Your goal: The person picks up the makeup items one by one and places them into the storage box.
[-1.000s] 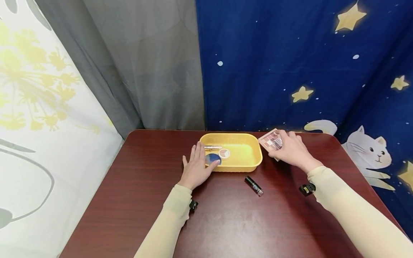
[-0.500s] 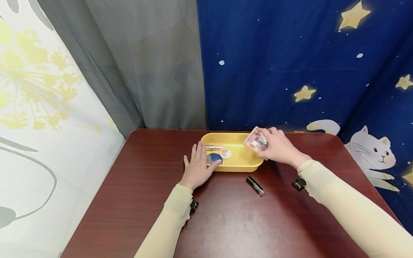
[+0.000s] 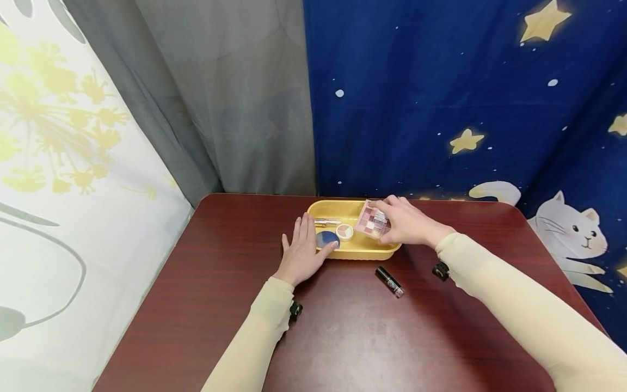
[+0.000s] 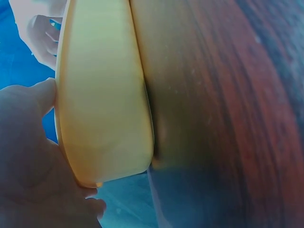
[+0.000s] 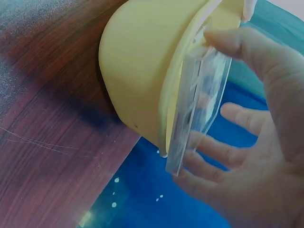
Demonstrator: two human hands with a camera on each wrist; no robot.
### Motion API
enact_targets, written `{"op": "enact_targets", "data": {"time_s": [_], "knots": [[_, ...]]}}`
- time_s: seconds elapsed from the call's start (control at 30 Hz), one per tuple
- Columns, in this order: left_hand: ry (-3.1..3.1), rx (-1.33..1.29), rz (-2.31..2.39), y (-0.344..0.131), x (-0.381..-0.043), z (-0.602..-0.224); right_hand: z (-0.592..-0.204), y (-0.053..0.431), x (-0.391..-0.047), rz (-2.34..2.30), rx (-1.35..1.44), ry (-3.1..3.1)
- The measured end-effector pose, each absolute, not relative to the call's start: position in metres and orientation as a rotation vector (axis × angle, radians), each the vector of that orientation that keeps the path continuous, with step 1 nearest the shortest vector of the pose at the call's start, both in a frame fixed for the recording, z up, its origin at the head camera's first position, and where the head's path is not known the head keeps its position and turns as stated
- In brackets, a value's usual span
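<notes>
My right hand (image 3: 409,222) holds an eyeshadow palette (image 3: 370,219) by its edges, thumb on one side and fingertips on the other. The palette is over the right half of a yellow tray (image 3: 362,253); in the right wrist view its clear case (image 5: 197,95) is level with the rim. My left hand (image 3: 302,254) rests on the tray's left end with fingers straight and thumb over the rim. Inside the tray lie a slim shiny tube (image 3: 327,222), a small round three-colour compact (image 3: 344,232) and a dark blue round item (image 3: 327,239), partly hidden by the left thumb.
A black tube with a clear end (image 3: 389,281) lies on the dark red wooden table (image 3: 333,337), in front of the tray. Grey and blue curtains (image 3: 382,109) hang right behind the table's far edge.
My right hand has carried the palette leftward, from beside the tray's right end to over its right half. The left hand has stayed on the tray's left end.
</notes>
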State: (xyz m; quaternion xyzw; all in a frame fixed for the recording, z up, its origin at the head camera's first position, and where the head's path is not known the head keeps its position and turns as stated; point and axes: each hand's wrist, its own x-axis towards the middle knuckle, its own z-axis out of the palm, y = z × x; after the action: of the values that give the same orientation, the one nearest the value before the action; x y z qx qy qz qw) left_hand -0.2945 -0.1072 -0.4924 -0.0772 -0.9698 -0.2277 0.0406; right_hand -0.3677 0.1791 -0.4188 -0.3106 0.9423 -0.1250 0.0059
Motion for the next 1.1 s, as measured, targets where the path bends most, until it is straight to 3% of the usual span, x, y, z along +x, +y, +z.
{"op": "enact_targets", "data": {"time_s": [1.1], "knots": [[-3.021,-0.21,-0.656,-0.108,-0.297,-0.49,-0.437,0.158,-0.382,-0.17,-1.206,2.694]]}}
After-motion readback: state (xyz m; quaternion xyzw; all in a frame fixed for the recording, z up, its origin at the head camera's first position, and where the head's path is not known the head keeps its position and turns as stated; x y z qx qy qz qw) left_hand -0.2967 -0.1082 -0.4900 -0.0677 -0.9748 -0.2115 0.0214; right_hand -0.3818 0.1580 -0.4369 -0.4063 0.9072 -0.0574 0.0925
